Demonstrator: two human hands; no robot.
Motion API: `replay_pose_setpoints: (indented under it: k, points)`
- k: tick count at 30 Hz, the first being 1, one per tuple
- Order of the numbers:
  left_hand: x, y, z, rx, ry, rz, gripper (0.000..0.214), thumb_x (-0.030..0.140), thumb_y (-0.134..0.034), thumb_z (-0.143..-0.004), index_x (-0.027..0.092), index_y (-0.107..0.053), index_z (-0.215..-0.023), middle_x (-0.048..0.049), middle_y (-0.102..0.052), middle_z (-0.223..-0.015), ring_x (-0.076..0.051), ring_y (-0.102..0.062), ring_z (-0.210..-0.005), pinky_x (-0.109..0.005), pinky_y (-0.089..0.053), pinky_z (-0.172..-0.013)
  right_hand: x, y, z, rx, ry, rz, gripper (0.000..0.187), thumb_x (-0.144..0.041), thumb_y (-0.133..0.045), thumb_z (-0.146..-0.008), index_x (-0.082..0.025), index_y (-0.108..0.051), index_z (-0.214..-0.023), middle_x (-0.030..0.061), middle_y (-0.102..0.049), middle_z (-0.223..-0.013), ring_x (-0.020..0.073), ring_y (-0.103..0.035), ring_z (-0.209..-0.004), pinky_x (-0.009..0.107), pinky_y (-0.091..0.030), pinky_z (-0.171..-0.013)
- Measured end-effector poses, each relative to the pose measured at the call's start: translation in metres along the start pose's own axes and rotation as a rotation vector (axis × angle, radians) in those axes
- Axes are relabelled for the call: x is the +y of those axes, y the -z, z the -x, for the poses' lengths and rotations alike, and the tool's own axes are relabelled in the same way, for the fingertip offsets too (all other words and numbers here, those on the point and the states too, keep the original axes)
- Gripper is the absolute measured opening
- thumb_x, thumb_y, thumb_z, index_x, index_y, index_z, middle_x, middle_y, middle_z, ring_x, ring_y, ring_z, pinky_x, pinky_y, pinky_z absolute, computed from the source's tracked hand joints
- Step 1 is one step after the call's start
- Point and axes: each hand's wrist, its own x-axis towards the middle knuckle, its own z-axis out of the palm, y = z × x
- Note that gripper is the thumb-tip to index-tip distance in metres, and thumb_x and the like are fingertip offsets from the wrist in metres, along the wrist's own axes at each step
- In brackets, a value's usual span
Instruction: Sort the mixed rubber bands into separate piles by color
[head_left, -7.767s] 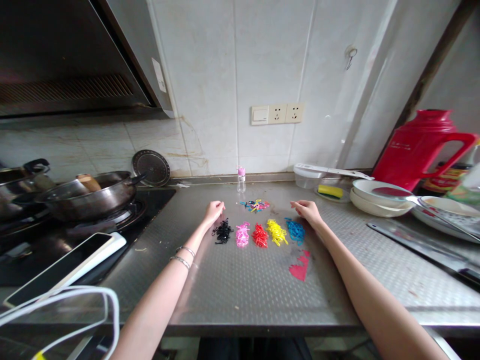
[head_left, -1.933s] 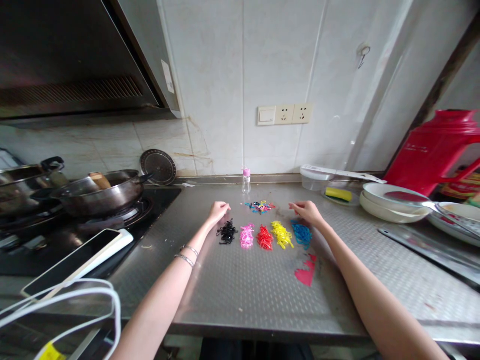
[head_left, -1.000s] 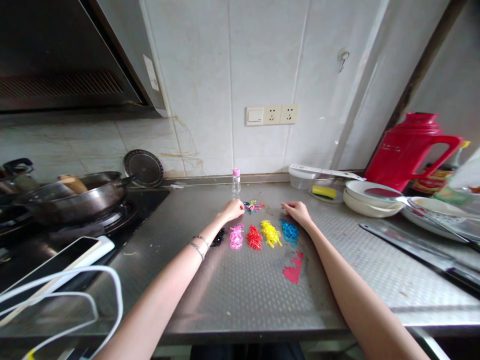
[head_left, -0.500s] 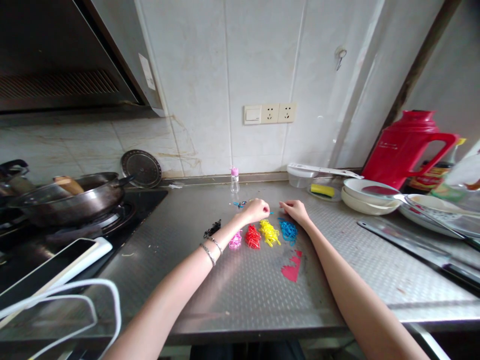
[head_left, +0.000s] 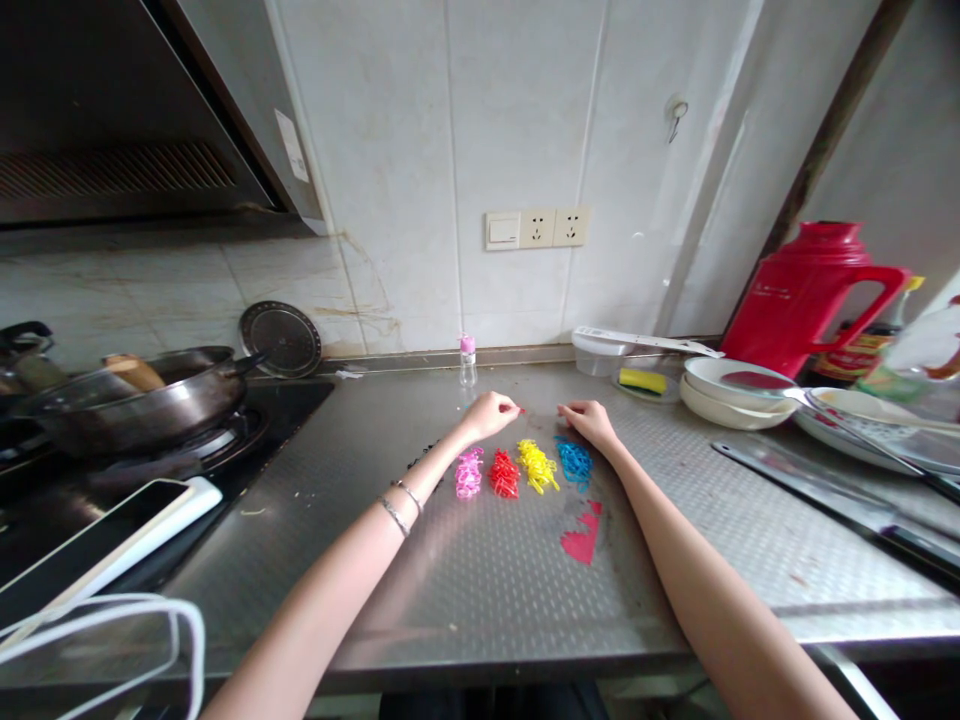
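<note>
Small elastic bands lie sorted in piles on the steel counter [head_left: 487, 600]: pink [head_left: 469, 473], red [head_left: 504, 474], yellow [head_left: 537, 466] and blue [head_left: 574, 461]. A black pile [head_left: 424, 457] is mostly hidden behind my left forearm. My left hand [head_left: 489, 413] is closed in a pinch behind the red pile, with a tiny red band [head_left: 521, 411] at its fingertips. It covers the mixed pile. My right hand [head_left: 592, 421] rests curled on the counter just behind the blue pile. A small clear bottle with a pink cap [head_left: 467, 360] stands by the wall.
A red scrap [head_left: 581, 540] lies in front of the piles. On the left are a wok [head_left: 142, 400] on the stove, a phone [head_left: 112, 545] and a white cable [head_left: 97, 640]. On the right stand a red thermos [head_left: 814, 295], stacked bowls [head_left: 739, 392], a sponge [head_left: 645, 380] and a knife [head_left: 825, 495].
My left hand moved right from beside the black pile to the mixed pile, reached far over it, then drew back a little with a red band. My right hand stayed put.
</note>
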Motion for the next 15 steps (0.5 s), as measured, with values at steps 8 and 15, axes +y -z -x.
replay_pose_setpoints:
  k: [8,15]
  points:
    - [-0.073,0.054,0.027,0.248,0.316,0.090,0.030,0.030,-0.046,-0.072,0.011,-0.067,-0.066,-0.0026,-0.058,-0.054,-0.011,-0.048,-0.050,-0.021,-0.032,-0.051,0.000,0.000,0.001,-0.008,-0.002,-0.001,0.042,-0.046,-0.044,-0.071,-0.013,-0.069,-0.070,0.0027,-0.060,-0.052,0.0132,-0.050,-0.050,0.022,-0.034,-0.051]
    - [-0.094,0.052,0.050,0.306,0.459,0.162,0.028,0.031,-0.046,-0.069,0.011,-0.065,-0.062,-0.0001,-0.053,-0.050,-0.007,-0.038,-0.043,-0.020,-0.026,-0.045,-0.001,-0.001,0.000,-0.032,0.003,0.036,0.038,-0.042,-0.045,-0.072,-0.013,-0.070,-0.071,0.0022,-0.061,-0.052,0.0145,-0.053,-0.054,0.023,-0.035,-0.054]
